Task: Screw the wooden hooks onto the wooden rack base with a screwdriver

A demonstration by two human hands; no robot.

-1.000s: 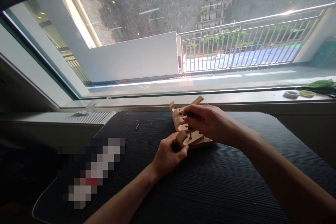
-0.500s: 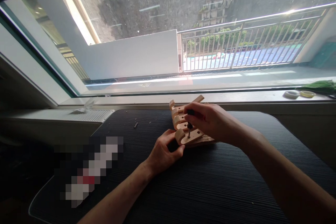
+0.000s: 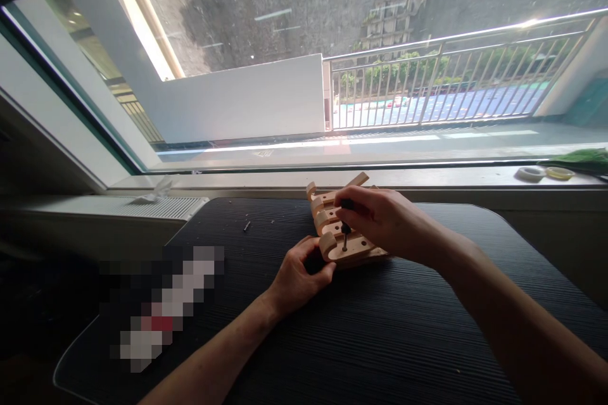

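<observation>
Near the far edge of the black table (image 3: 403, 342): a wooden hook rack (image 3: 329, 228), its curled ends in a row along the left and its slats side by side, with dark holes; one wooden bar (image 3: 357, 181) slants up at the back.
Left hand (image 3: 301, 275): thumb and fingers clamped around the nearest curled end (image 3: 327, 245), thumb at the front; some fingertips are hidden.
Right hand (image 3: 375, 218): thumb and fingers closed together on the dark handle of a screwdriver (image 3: 346, 228).
Screwdriver shaft: nearly upright, its tip at a hole in the nearest slat (image 3: 354, 251); whether a screw sits beneath cannot be told.
Table, left part: a small metal screw (image 3: 246, 226), or something much like one, well apart from the rack; nearer the person, a pixelated pale strip (image 3: 178, 294) with a red patch.
Windowsill (image 3: 451, 177): a white tape roll (image 3: 531, 174) just beside a yellow one (image 3: 559, 173), near a green bundle (image 3: 582, 157).
Slatted ledge (image 3: 185, 207): crumpled clear plastic (image 3: 158, 192) on top.
Beyond the glass: metal railing (image 3: 441, 85) and a white wall (image 3: 247, 101).
</observation>
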